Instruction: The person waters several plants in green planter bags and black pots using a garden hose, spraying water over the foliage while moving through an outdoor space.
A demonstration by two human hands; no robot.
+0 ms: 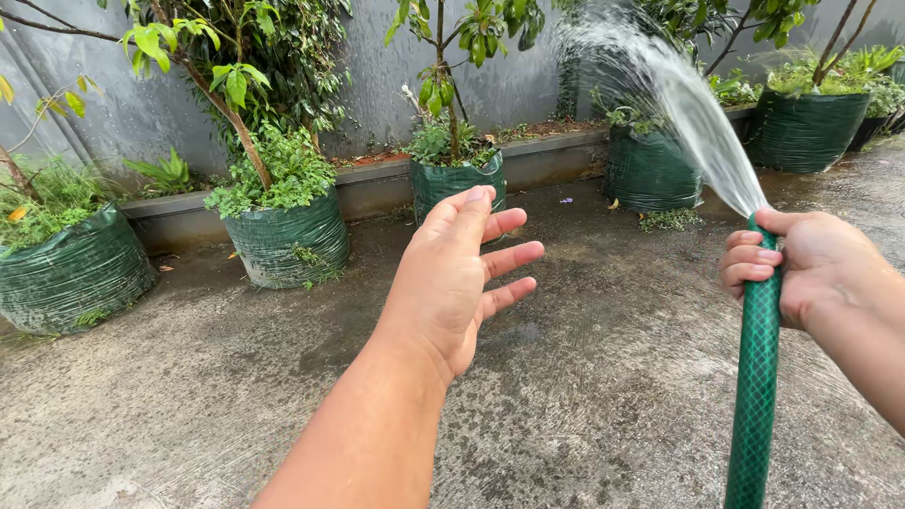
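Observation:
My right hand [806,264] grips the end of a green garden hose [757,377], thumb pressed over its mouth. A fan of water [679,94] sprays up and to the left toward a green grow bag [650,174] holding a small plant. My left hand [462,273] is stretched out in front of me at mid-frame, fingers spread, holding nothing and touching nothing. It hovers over the wet concrete ground [566,396].
Several green grow bags with shrubs and young trees stand in a row along a low kerb [377,184] and a grey wall: far left [71,269], left of centre [287,236], centre [459,184], far right [806,127]. The hose runs down out of frame.

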